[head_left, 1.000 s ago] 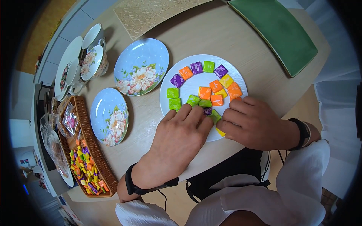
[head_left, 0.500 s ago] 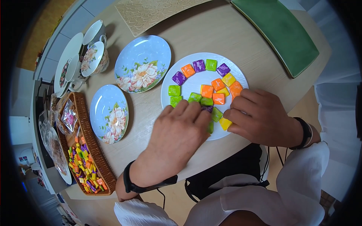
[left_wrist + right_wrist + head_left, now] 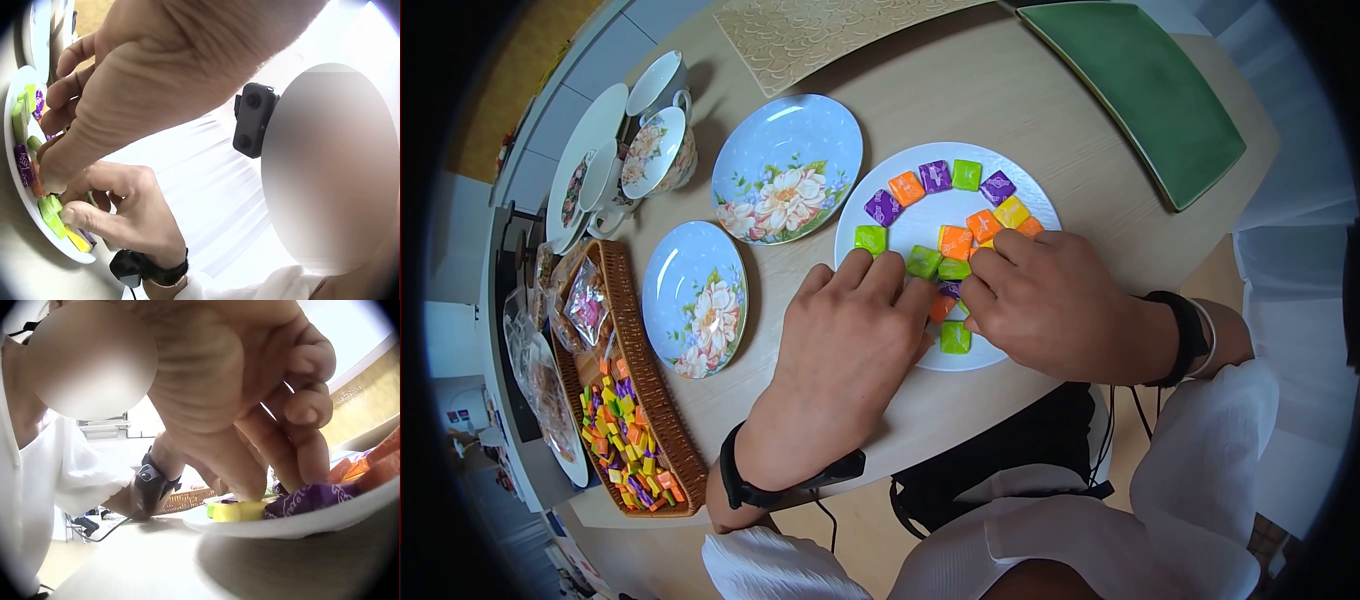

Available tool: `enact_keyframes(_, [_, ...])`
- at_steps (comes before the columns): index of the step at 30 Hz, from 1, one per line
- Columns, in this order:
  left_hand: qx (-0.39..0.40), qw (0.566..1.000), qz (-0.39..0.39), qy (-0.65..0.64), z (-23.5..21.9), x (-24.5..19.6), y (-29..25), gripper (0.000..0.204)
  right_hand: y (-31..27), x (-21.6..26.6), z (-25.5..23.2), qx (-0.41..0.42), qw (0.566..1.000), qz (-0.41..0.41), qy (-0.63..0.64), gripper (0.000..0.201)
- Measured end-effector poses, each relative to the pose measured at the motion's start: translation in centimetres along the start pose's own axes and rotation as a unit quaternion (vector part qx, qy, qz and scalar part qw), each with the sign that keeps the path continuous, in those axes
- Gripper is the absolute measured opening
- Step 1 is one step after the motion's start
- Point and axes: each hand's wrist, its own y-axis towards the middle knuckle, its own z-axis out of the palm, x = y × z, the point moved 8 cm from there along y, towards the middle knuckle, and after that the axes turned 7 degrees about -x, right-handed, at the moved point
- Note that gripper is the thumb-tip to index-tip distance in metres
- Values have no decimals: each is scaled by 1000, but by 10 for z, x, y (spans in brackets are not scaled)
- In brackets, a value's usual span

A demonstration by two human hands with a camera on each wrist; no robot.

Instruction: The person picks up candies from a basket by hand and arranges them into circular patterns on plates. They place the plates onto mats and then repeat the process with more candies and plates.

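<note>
Now | your left grip and right grip: down at the candies, likely since these lie flat; pinching or not, cannot tell | candies: on white plate, near counter edge; far ones arced, apparently following the plate's rim

- hands: two, a left hand and a right hand
- white round plate: one
- purple squares showing on it, head view: four
- orange squares there: at least five
- green squares there: at least five
- yellow squares there: at least two
- wicker basket: one
- wrapped pieces heaped inside: too many to count
- blue flowered plates: two
- cups: three
- green dish: one
</note>
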Motion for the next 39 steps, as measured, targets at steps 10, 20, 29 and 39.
enact_keyframes(10, [6, 999, 19, 25, 3, -1, -3, 18, 7, -1, 0, -5, 1000, 18, -19, 10])
enact_keyframes(20, [-11, 999, 31, -33, 16, -14, -1, 16, 12, -6, 0, 15, 998, 17, 59, 9])
enact_keyframes(29, [35, 999, 38, -16, 13, -10, -5, 24, 10, -7, 1, 25, 991, 7, 128, 13])
enact_keyframes(39, [49, 998, 40, -10, 12, -10, -6, 32, 4, -2, -3, 19, 998, 8, 51, 11])
